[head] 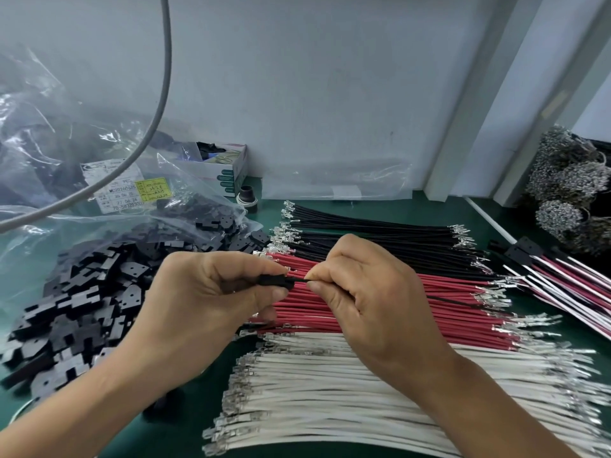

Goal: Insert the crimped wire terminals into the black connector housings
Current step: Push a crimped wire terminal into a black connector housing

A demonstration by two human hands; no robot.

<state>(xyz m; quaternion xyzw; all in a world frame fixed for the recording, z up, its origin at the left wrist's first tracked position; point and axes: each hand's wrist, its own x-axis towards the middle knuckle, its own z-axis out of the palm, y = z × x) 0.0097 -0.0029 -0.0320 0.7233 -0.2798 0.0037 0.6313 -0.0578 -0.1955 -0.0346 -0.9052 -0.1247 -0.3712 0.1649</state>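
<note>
My left hand (pixel 211 292) grips a black connector housing (pixel 276 280) between thumb and fingers above the red wires. My right hand (pixel 363 292) pinches a thin black wire (pixel 463 303) right at the housing's right end; the wire trails off to the right over the red bundle. Its terminal end is hidden at the housing. On the green mat lie rows of crimped wires: black (pixel 380 233), red (pixel 446 312) and white (pixel 330 391). A heap of loose black housings (pixel 92 292) lies at the left.
A clear plastic bag (pixel 66 153) with labels and more housings sits at the back left, with a grey cable (pixel 158 94) hanging over it. A small box (pixel 228 168) stands by the wall. Assembled wire sets (pixel 562 279) and bundled terminals (pixel 575 180) lie at the right.
</note>
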